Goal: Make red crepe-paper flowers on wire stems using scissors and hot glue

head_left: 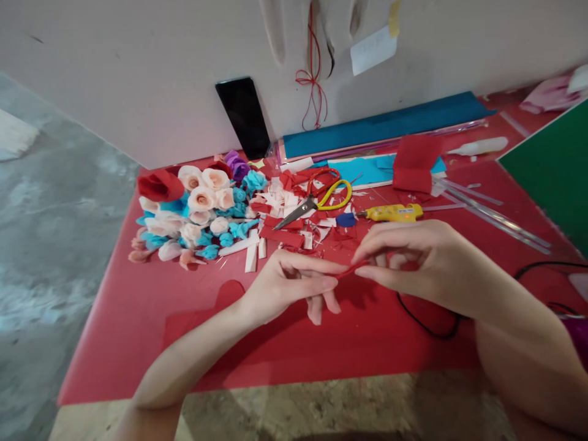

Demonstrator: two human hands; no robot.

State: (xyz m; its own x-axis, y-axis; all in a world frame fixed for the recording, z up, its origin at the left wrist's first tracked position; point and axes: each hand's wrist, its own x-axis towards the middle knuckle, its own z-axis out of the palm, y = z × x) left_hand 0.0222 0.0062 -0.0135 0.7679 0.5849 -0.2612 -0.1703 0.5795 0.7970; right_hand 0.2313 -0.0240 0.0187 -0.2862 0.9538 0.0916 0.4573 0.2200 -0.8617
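Observation:
Between the fingertips of both hands runs a thin strip of red crepe paper (349,271), held above the table. My left hand (294,282) pinches its near-left end with thumb and forefinger, the other fingers hanging loose below. At the other end, my right hand (408,254) grips it between thumb and fingertips. Just beyond the hands lie scissors (310,205) with one red and one yellow handle loop, and a yellow glue gun (394,212) with a blue tip. Red paper cut-outs (229,295) lie on the table near my left forearm.
Paper flowers (202,199) in white, red, blue and purple are heaped at the left. Scraps (285,199) litter the middle. A phone (243,116) leans on the wall. Clear glue sticks (500,217), a white bottle (480,146) and a black cable (441,335) lie right.

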